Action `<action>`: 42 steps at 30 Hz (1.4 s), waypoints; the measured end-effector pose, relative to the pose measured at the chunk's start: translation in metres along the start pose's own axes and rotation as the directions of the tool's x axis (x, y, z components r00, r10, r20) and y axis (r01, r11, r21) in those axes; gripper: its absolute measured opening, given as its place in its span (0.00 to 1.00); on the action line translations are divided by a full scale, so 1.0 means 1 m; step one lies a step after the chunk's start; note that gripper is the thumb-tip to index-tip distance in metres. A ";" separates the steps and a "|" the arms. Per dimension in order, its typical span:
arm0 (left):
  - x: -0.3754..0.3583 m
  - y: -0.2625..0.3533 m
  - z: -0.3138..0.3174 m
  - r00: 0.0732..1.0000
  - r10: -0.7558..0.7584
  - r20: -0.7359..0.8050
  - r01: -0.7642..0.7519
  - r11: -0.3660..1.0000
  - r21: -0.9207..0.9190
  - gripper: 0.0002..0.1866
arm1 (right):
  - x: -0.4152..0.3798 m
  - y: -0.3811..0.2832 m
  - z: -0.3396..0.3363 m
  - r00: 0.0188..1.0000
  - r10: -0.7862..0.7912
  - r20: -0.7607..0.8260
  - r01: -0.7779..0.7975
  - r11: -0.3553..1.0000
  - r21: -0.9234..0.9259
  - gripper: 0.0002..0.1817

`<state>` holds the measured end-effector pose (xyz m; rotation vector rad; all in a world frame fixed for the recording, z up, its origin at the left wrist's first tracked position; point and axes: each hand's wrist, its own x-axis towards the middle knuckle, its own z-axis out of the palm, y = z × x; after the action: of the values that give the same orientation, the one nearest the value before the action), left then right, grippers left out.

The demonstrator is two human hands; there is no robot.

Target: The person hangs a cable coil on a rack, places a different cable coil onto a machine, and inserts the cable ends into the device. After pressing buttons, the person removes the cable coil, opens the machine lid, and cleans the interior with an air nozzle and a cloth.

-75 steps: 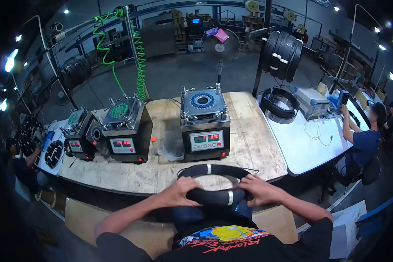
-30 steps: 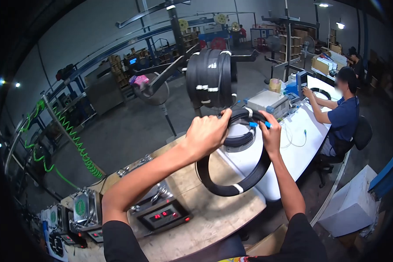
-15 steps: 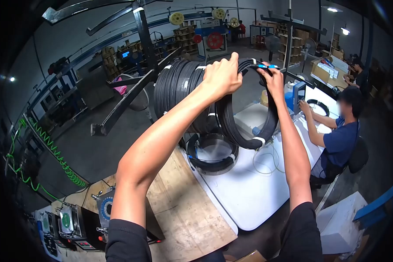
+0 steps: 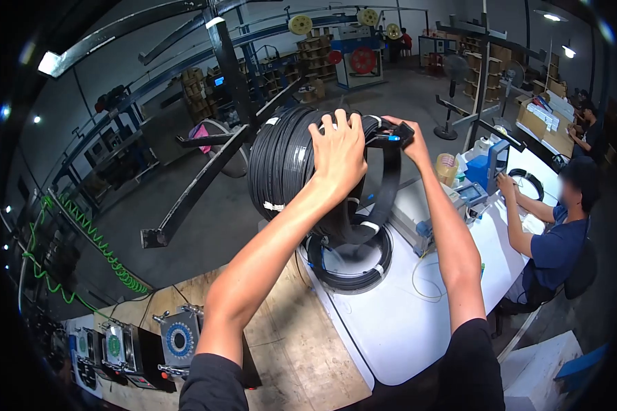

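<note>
Both hands are raised at a rack of black cable coils beyond the table edge. Left hand [image 4: 339,154]: fingers extended and spread over the top of the hung coil stack [image 4: 279,161], back of the hand uppermost; whether it grips a strand cannot be told. Right hand [image 4: 411,142]: fingers partly bent at the upper outer side of the end coil [image 4: 390,179], next to the rack arm's tip [image 4: 406,131]; its exact hold is hidden. The end coil is at the outer end of the stack, its lower edge above the table and bound with white tape. A blue connector [image 4: 393,138] shows just beside the right hand. Below, another black coil [image 4: 355,281] lies on the white table [image 4: 404,349], with a grey instrument [image 4: 413,212] near it. Left of these is a wooden bench [image 4: 301,342] bearing a machine with a blue-ringed top [image 4: 179,339]. To the right, a co-worker [image 4: 562,243] in a dark blue shirt sits at the same white table.
</note>
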<state>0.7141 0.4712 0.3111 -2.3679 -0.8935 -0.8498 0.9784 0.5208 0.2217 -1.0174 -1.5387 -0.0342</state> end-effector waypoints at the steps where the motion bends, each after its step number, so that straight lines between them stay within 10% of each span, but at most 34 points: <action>1: -0.005 -0.001 0.008 1.000 -0.016 -0.020 0.016 1.000 -0.011 0.31 | -0.001 0.017 0.008 0.999 0.006 0.046 -0.008 1.000 0.030 0.23; 12: -0.010 0.022 0.033 0.977 -0.211 -0.005 0.210 0.974 -0.085 0.49 | 0.006 0.038 0.083 0.998 0.041 -0.040 -0.032 0.979 0.203 0.24; 16: -0.012 0.021 0.044 0.966 -0.238 -0.100 0.225 0.966 -0.125 0.47 | -0.006 0.037 0.084 0.984 0.013 -0.179 -0.100 0.865 -0.491 0.28; 22: -0.012 0.018 0.057 0.958 -0.244 -0.150 0.223 0.964 -0.147 0.44 | -0.028 0.006 0.088 0.978 -0.041 -0.203 0.022 0.995 -0.095 0.28; 32: -0.114 -0.056 -0.026 0.989 0.108 0.101 0.000 0.684 -0.730 0.34 | -0.095 -0.018 0.119 0.835 0.359 -0.416 -0.321 0.933 0.161 0.26; 38: -0.233 -0.133 -0.134 0.819 0.549 0.167 -0.081 0.398 -0.914 0.31 | -0.163 -0.138 0.144 0.633 0.425 -0.646 -0.557 0.830 0.000 0.22; 42: -0.340 -0.204 -0.244 0.694 0.625 0.357 0.080 0.426 -0.901 0.32 | -0.179 -0.223 0.167 0.694 -0.057 -0.718 -0.241 0.921 -0.305 0.19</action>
<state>0.2742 0.3212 0.2898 -3.7737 -0.0901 -0.2401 0.6919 0.3744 0.1442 -1.1938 -0.7495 -0.6201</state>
